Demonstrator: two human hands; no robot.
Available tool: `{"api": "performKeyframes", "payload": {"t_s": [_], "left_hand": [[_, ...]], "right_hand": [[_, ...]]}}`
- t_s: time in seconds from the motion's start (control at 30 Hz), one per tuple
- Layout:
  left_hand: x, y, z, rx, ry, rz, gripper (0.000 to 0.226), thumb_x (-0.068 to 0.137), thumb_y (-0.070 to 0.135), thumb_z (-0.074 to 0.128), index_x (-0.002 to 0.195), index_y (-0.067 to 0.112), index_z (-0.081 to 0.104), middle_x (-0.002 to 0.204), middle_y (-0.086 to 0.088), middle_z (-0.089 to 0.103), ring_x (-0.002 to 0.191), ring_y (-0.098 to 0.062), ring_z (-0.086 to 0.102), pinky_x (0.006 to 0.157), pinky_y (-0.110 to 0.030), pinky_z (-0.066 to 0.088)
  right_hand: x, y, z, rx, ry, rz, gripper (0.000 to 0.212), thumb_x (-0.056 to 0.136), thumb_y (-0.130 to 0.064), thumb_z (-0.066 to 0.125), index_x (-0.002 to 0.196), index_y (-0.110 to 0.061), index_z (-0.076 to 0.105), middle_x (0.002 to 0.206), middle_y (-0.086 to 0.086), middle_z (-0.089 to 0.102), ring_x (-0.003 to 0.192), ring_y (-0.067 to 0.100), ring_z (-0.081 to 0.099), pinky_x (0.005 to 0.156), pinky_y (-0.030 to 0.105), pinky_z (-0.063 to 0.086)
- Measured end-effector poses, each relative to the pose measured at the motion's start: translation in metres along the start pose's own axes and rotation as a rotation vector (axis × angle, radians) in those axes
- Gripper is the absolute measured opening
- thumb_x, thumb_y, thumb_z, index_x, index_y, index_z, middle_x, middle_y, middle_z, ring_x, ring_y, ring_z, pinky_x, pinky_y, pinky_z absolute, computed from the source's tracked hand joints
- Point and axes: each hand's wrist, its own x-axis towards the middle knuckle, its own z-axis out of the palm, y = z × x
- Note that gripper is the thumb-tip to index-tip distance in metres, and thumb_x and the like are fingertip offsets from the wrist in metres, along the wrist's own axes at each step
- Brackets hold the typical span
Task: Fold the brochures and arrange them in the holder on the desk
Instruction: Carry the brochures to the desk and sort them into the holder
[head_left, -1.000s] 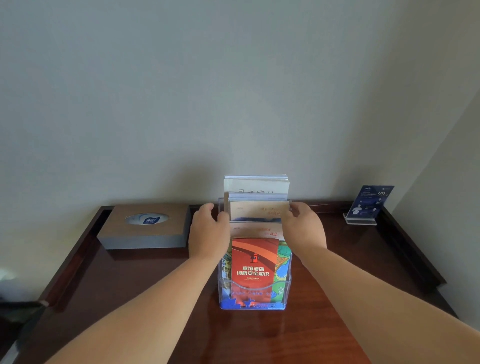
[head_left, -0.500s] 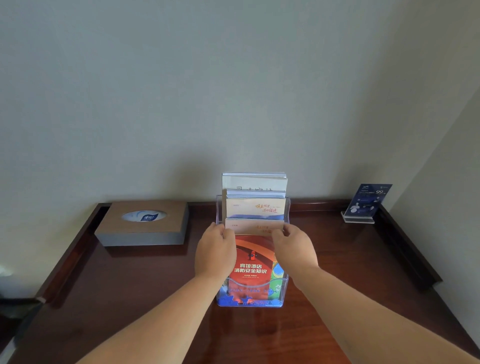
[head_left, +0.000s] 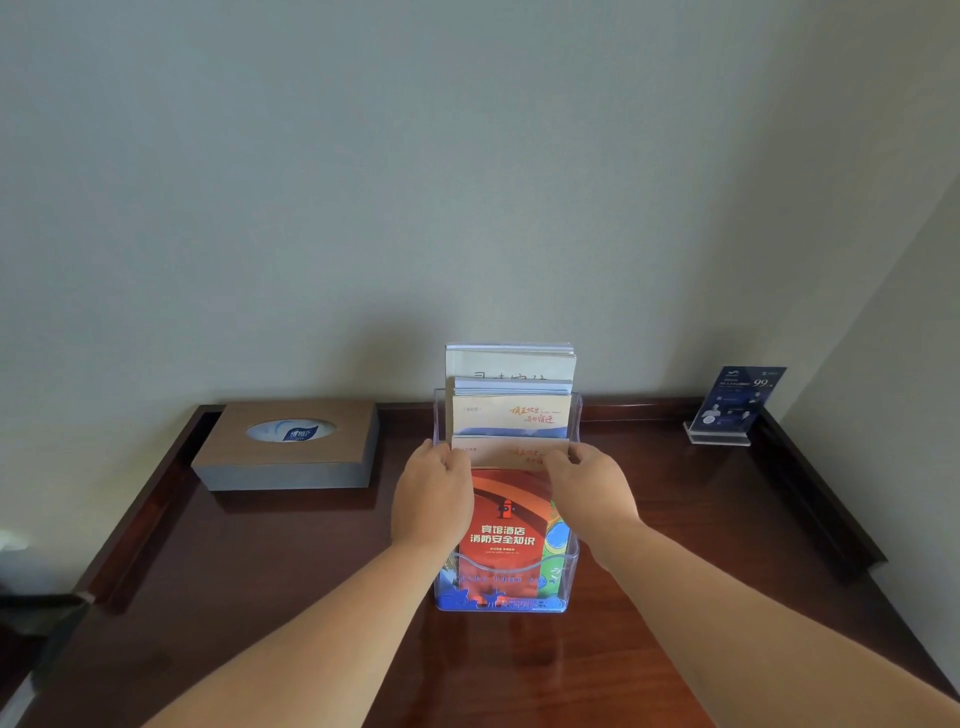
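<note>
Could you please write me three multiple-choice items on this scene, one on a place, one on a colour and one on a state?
1. On which side of the holder does the tissue box sit, as the person sees it?
A left
B right
C directly in front

2. The front brochure is mainly:
A red
B black
C purple

3. The left hand and right hand are:
A open, touching nothing
B holding the beige brochure by its sides
C lifting the tissue box

Answers:
1 A, the box lies well to the holder's left.
2 A, its cover is red-orange.
3 B, fingers curl at both its edges in the second tier.
</note>
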Motion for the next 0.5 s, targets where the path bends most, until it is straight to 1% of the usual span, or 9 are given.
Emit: {"api": "performKeyframes", "payload": {"t_s": [0.07,0.13,0.2,0.27,0.3,0.33,0.4,0.43,0.5], "left_hand": [[0.003,-0.003,-0.001,0.006,0.037,0.012,0.033,0.098,0.024,0.033,0.068,0.019,0.044,0.073,0.001,0.054,0.058,-0.009,0.054,0.041,-0.013,0.032],[0.005,-0.008,-0.003,0.016,0.075,0.015,0.031,0.098,0.026,0.031,0.076,0.017,0.051,0.077,0.002,0.058,0.065,-0.006,0.056,0.048,-0.018,0.035],[0.008,-0.017,-0.003,-0.001,0.079,-0.023,0.029,0.099,0.028,0.03,0.08,0.019,0.051,0.08,0.0,0.059,0.072,-0.011,0.058,0.054,-0.028,0.04],[0.012,-0.027,0.0,-0.042,0.045,-0.113,0.032,0.099,0.029,0.029,0.074,0.016,0.045,0.079,-0.01,0.059,0.073,-0.022,0.059,0.061,-0.036,0.043],[0.013,-0.032,0.002,-0.057,0.021,-0.174,0.035,0.099,0.03,0.027,0.073,0.014,0.045,0.079,-0.012,0.059,0.074,-0.024,0.06,0.063,-0.037,0.044],[0.013,-0.037,0.005,-0.068,-0.007,-0.237,0.038,0.1,0.032,0.026,0.075,0.012,0.047,0.079,-0.011,0.061,0.074,-0.023,0.062,0.065,-0.037,0.046],[0.013,-0.047,0.01,-0.151,-0.078,-0.352,0.044,0.101,0.038,0.025,0.082,0.01,0.054,0.078,-0.008,0.068,0.072,-0.02,0.068,0.07,-0.037,0.052],[0.012,-0.05,0.013,-0.228,-0.116,-0.407,0.046,0.1,0.043,0.027,0.086,0.011,0.056,0.077,-0.006,0.07,0.07,-0.018,0.07,0.073,-0.038,0.055],[0.011,-0.057,0.014,-0.335,-0.154,-0.464,0.048,0.099,0.05,0.028,0.09,0.013,0.057,0.074,-0.001,0.072,0.067,-0.013,0.072,0.072,-0.039,0.057]], "right_hand": [[0.001,0.002,-0.003,0.014,0.044,-0.012,0.029,0.097,-0.033,0.046,0.118,-0.022,0.062,0.101,-0.005,0.069,0.086,0.016,0.067,0.075,0.04,0.06],[0.003,0.005,-0.007,0.013,0.119,-0.018,0.031,0.096,-0.033,0.047,0.122,-0.021,0.06,0.106,-0.003,0.069,0.09,0.017,0.066,0.078,0.044,0.06],[0.006,0.011,-0.011,0.016,0.186,-0.016,0.034,0.096,-0.031,0.048,0.128,-0.02,0.056,0.116,-0.001,0.067,0.094,0.015,0.064,0.077,0.041,0.059],[0.009,0.017,-0.012,0.002,0.201,0.006,0.036,0.097,-0.03,0.046,0.131,-0.019,0.054,0.121,-0.001,0.064,0.093,0.012,0.058,0.067,0.032,0.056],[0.011,0.02,-0.011,-0.018,0.172,0.035,0.033,0.098,-0.03,0.044,0.127,-0.019,0.056,0.12,-0.002,0.065,0.091,0.011,0.058,0.061,0.029,0.053],[0.013,0.024,-0.009,-0.031,0.121,0.08,0.028,0.099,-0.031,0.041,0.116,-0.017,0.058,0.114,0.0,0.067,0.088,0.012,0.06,0.06,0.03,0.053],[0.015,0.029,-0.002,-0.007,0.01,0.186,0.033,0.099,-0.033,0.034,0.097,-0.014,0.06,0.1,0.006,0.069,0.084,0.018,0.064,0.076,0.041,0.056],[0.014,0.032,0.001,0.036,-0.042,0.237,0.039,0.1,-0.038,0.03,0.094,-0.014,0.061,0.097,0.007,0.069,0.086,0.02,0.065,0.083,0.045,0.055],[0.014,0.038,0.008,0.118,-0.095,0.298,0.049,0.1,-0.048,0.025,0.095,-0.016,0.063,0.096,0.007,0.07,0.091,0.023,0.068,0.09,0.048,0.054]]}}
